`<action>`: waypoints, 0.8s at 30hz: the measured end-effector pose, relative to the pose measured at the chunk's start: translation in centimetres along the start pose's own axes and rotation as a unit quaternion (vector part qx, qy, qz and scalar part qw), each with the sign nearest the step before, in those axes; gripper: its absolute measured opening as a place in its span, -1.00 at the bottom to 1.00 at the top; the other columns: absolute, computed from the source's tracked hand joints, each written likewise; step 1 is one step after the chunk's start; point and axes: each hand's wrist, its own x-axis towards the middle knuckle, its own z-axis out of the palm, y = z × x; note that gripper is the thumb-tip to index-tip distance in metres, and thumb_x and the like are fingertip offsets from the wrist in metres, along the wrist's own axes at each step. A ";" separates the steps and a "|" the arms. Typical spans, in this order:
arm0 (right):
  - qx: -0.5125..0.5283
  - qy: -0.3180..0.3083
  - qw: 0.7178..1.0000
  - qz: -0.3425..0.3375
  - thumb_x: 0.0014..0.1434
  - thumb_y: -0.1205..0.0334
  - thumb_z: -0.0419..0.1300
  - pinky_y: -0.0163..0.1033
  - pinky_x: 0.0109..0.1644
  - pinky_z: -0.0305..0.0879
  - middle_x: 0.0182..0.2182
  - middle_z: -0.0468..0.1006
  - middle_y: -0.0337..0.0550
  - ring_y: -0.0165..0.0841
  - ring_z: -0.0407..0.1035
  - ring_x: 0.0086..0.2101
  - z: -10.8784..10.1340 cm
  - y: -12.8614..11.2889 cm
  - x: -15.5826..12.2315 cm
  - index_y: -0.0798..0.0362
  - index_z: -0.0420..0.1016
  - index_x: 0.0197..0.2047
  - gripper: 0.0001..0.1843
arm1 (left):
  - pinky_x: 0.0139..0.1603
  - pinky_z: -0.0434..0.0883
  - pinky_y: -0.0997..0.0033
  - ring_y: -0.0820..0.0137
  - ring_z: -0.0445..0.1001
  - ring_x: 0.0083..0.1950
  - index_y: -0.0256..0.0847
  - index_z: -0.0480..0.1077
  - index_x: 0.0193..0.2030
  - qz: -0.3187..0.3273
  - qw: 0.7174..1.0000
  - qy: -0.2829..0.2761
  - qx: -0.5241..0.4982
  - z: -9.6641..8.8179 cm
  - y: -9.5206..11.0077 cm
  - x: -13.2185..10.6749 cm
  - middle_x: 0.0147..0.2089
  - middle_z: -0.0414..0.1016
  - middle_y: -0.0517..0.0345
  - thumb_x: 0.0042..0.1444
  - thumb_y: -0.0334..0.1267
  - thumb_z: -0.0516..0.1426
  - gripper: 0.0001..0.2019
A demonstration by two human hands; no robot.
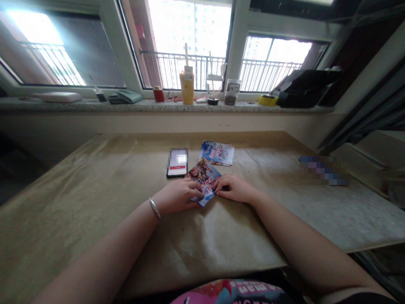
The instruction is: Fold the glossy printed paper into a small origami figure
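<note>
A colourful printed leaflet (206, 174) with red and white lettering lies at a slant on the table in front of me. My left hand (179, 196), with a silver bangle at the wrist, grips its lower left edge, fingertips over the print. At the lower right edge, my right hand (234, 188) pinches the paper between thumb and fingers. Just beyond is a stack of similar blue leaflets (221, 153), partly overlapped by the near one. A phone (177, 169) with a lit screen lies left of the leaflet, beyond my left hand.
A tan cloth (126, 190) covers the table. At the right lies a blurred blue item (324, 171). Along the windowsill (120, 106) stand a tall yellow cup (187, 89), a red jar (158, 94), a clear container (232, 93), a yellow tape roll (267, 100) and a black object (303, 88).
</note>
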 end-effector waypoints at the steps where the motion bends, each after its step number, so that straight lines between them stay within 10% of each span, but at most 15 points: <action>1: -0.003 0.000 1.000 -0.003 0.06 0.38 0.18 -0.23 -0.04 0.32 -0.29 0.60 -0.14 -0.38 0.47 -0.25 0.0 0.0 0.0 0.06 0.52 -0.44 -0.89 | 0.02 0.31 0.34 0.34 0.39 -0.06 -0.12 0.48 -0.14 0.001 1.000 0.003 0.000 0.1 0.1 0.1 -0.07 0.47 0.12 0.17 -0.19 0.11 -0.82; 11: -0.031 -0.016 0.999 0.024 0.17 0.30 0.12 -0.23 -0.08 0.31 -0.31 0.59 -0.13 -0.36 0.43 -0.25 0.2 0.4 0.2 0.07 0.52 -0.34 -0.85 | -0.01 0.29 0.42 0.40 0.41 -0.12 -0.09 0.50 -0.18 -0.008 0.999 0.026 -0.039 0.6 -0.2 0.1 -0.16 0.49 0.16 0.14 -0.30 0.10 -0.83; 17: -0.056 -0.003 0.996 0.075 0.16 0.30 0.12 -0.29 -0.14 0.29 -0.33 0.57 -0.14 -0.37 0.42 -0.27 0.5 0.3 0.2 0.07 0.52 -0.34 -0.86 | -0.13 0.30 0.39 0.35 0.40 -0.21 -0.21 0.46 -0.39 -0.079 0.997 0.006 -0.022 0.2 1.0 0.6 -0.27 0.47 0.10 0.10 0.02 0.12 -0.68; 24: -0.068 0.011 0.993 0.099 0.14 0.29 0.13 -0.32 -0.17 0.27 -0.33 0.56 -0.16 -0.39 0.40 -0.29 0.6 0.3 0.1 0.06 0.53 -0.34 -0.86 | -0.25 0.25 0.44 0.40 0.38 -0.30 -0.24 0.42 -0.41 -0.186 0.978 0.049 -0.082 1.5 1.2 1.4 -0.36 0.49 0.12 0.25 -0.15 -0.05 -0.66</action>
